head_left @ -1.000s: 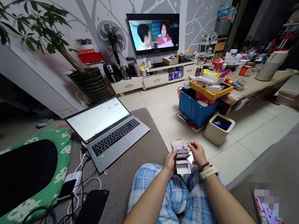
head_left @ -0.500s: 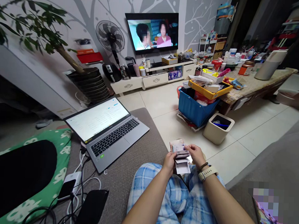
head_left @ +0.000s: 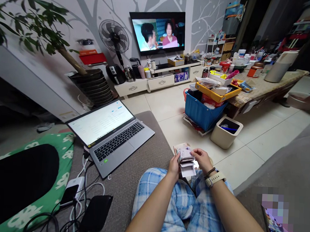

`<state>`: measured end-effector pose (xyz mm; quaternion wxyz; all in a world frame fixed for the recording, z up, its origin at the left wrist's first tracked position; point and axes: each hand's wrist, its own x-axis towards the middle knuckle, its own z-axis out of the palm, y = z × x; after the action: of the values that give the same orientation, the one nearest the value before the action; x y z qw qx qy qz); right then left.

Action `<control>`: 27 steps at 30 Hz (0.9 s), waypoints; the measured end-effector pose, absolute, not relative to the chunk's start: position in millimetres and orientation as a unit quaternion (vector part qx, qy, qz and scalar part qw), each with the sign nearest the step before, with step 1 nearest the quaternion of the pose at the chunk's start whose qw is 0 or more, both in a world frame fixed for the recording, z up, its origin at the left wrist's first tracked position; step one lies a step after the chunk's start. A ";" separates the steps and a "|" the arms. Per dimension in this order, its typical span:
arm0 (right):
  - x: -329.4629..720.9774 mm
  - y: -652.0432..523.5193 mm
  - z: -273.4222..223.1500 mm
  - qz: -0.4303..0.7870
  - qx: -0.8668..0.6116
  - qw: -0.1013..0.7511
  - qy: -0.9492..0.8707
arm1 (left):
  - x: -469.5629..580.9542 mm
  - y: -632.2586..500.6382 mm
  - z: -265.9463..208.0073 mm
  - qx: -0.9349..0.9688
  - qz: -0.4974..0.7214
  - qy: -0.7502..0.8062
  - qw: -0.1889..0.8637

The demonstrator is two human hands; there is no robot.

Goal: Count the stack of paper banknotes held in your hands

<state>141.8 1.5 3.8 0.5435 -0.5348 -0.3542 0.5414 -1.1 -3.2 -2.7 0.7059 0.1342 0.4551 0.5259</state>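
Observation:
Above my crossed legs, my left hand is closed around a stack of paper slips that look like banknotes, its thumb over the near-left side. The printed upper faces are pale, with beige and pinkish edges fanned out at the far left. A plain white slip hangs down at the near end of the stack. With thumb and fingers pinched, my right hand grips the right edge of the stack. Whether it holds one slip or several, I cannot tell. A watch and a dark bracelet are on my right wrist.
An open laptop rests on the grey sofa at the left, beside cables and a black power bank or phone. A beige bin and a blue crate stand on the floor ahead. The crowded table lies at the right.
The stack has shifted slightly left and tilted, showing more of its top printed face. My left thumb has moved up along it; the right hand stays at the right edge.

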 end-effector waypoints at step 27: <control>151.2 -7.7 13.2 0.410 -0.564 0.490 -0.523 | 2.9 2.3 -17.8 0.217 0.530 0.507 0.645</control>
<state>151.2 -7.7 13.2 0.4899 -0.5644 -0.5226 0.4104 2.9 2.3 -17.8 0.6447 0.2175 0.5066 0.5295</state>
